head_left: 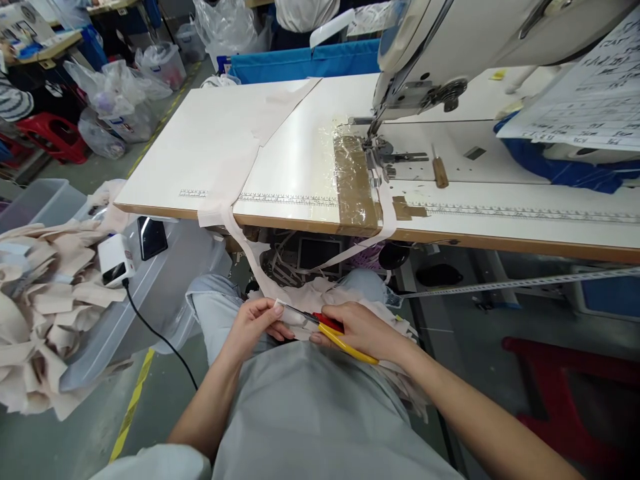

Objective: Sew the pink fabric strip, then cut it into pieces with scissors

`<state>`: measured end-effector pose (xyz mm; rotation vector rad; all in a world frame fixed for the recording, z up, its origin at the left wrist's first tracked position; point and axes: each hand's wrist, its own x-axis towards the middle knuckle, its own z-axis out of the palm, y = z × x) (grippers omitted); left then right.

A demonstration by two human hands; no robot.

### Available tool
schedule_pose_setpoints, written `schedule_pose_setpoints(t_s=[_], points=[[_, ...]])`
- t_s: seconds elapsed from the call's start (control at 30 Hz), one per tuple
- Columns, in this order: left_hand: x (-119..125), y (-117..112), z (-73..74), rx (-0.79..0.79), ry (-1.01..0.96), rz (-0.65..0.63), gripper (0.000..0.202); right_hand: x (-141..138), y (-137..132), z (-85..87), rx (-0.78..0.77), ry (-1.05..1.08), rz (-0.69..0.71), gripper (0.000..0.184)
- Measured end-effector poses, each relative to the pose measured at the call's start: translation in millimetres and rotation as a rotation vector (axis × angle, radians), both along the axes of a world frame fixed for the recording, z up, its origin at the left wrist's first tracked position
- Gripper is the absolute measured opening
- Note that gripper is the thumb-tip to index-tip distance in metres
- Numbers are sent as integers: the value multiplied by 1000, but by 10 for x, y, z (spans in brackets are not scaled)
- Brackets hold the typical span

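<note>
My left hand (260,323) pinches the end of a pale pink fabric strip (255,263) above my lap. In my right hand (357,327) are scissors (345,343) with one yellow and one red handle, their blades pointing left at the cloth by my left fingers. Whether the blades are parted is too small to tell. The strip runs up over the table's front edge to a wider pale piece (235,160). Another band (387,207) hangs from the sewing machine's needle area (373,143) toward my lap, where more pink cloth (325,293) is bunched.
The white sewing table (300,160) spans the front, with a wooden-handled tool (440,170) beside the machine (450,40). Left, a clear plastic bin (165,287) carries pink fabric pieces (55,287), a phone (152,237) and a white power bank (115,260). A red stool (565,380) stands right.
</note>
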<state>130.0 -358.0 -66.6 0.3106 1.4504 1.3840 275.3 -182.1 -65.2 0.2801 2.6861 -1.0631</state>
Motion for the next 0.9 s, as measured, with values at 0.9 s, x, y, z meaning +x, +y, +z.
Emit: schedule_pose_setpoints(t_s=[0.9], points=[[-1531, 1360, 1046, -343, 1633, -210, 41, 796, 4, 158, -125, 330, -567, 29]])
